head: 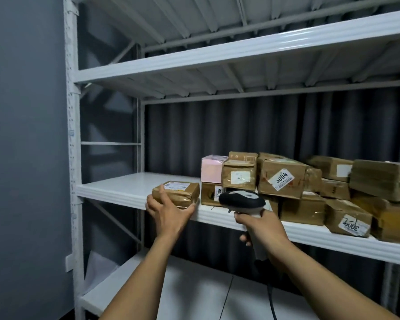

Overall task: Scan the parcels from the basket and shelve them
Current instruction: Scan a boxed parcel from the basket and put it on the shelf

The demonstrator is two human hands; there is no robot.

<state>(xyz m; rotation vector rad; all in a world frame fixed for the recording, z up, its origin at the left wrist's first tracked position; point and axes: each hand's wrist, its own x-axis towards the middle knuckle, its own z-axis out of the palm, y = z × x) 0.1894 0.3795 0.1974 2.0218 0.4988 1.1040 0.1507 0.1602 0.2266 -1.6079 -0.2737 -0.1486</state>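
Parcel (177, 191): small, brown, taped, white label facing up, lying at the front lip of the middle shelf (123, 187). It sits just left of the stacked parcels (282, 179), with a narrow gap before the low box under the pink box (211, 169). Your left grip (169, 211) is clamped on it, thumb up at the near left corner and fingers curled round the near right edge. I cannot tell whether its full weight is down on the shelf yet. Your right grip (261, 227) is wrapped round the handle of the scanner (240, 199), head raised in front of the stack and cord trailing down. The scan window faces away, so I cannot tell what it is aimed at. Judgement: you are in the shelving step for this one parcel, at the point of setting it down. Whether its label has been read cannot be told from here. Next move, as I read it: slide the parcel back off the lip so it lies flat and square beside the stack. Then let the left fingers go and keep the scanner clear of the boxes. The basket is out of view, so how many parcels remain is unknown.
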